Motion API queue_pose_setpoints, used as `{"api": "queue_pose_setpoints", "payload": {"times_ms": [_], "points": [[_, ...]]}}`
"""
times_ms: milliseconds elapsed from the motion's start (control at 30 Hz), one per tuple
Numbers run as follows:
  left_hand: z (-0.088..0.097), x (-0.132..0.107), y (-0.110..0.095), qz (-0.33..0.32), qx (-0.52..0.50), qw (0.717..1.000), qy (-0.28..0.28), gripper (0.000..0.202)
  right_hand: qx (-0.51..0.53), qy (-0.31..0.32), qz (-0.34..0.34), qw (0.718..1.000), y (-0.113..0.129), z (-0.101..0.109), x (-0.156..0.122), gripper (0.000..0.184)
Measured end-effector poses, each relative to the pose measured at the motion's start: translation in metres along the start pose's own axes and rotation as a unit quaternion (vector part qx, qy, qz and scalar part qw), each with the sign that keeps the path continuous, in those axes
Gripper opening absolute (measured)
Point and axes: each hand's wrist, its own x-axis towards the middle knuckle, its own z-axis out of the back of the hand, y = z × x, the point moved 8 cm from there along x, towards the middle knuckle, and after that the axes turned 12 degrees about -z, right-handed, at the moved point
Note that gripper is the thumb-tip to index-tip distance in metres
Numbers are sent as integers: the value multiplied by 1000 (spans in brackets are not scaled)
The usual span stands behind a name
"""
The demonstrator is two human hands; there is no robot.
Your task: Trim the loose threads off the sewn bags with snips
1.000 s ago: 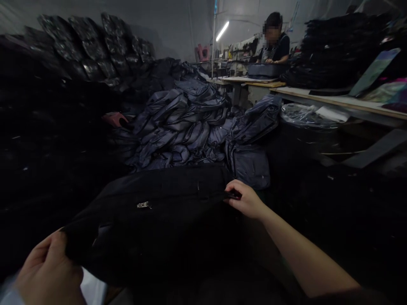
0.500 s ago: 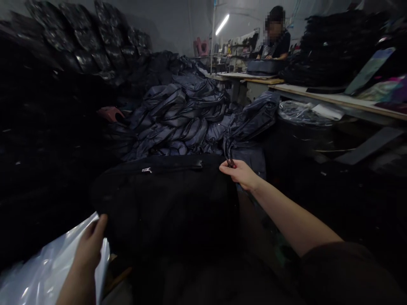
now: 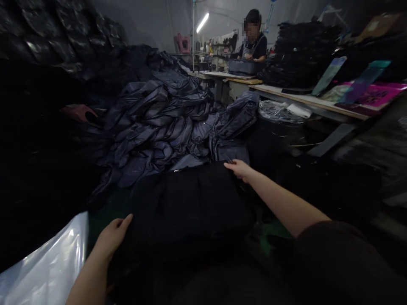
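Observation:
A black bag (image 3: 187, 207) lies flat in front of me. My right hand (image 3: 239, 169) is stretched out to its far right corner, fingers closed on the corner or a small dark pull there. My left hand (image 3: 112, 237) holds the bag's near left edge, thumb on top and the other fingers tucked under the fabric. A clear plastic sheet (image 3: 47, 267) lies just left of that hand.
A heap of grey-blue bags (image 3: 165, 123) rises beyond the black bag. Dark wrapped bundles (image 3: 47, 46) are stacked at the left. A wooden table (image 3: 305, 101) with black stacks and coloured cards stands at the right. A person (image 3: 252, 40) works at a far table.
The black bag has been lowered and pushed away from me. My right hand reached farther out with its corner. My left hand shifted right along the near edge.

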Motion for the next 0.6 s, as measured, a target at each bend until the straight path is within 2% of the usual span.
{"api": "queue_pose_setpoints", "payload": {"times_ms": [67,133,267,400,433,500,533,600], "points": [[-15,3,4,23,23,999,28,59,-33,-19,2,999,-31,8,-6,26],[-23,5,11,35,40,998,35,66,-63,-39,10,997,-50,18,-19,30],[-31,4,31,65,45,996,49,73,-110,-47,17,993,-65,34,-58,40],[-33,-4,41,100,40,993,39,71,-96,-9,-1,995,-77,30,-90,36],[-33,-7,39,105,19,994,28,69,-80,2,-6,997,-81,26,-92,33],[-35,-14,33,127,-93,988,4,63,-49,10,-9,999,-87,21,-91,31],[-37,-19,30,149,-176,973,-2,59,-39,4,-6,999,-88,19,-87,31],[-44,-27,18,201,-341,918,17,51,-27,-28,7,999,-87,21,-80,35]]}}
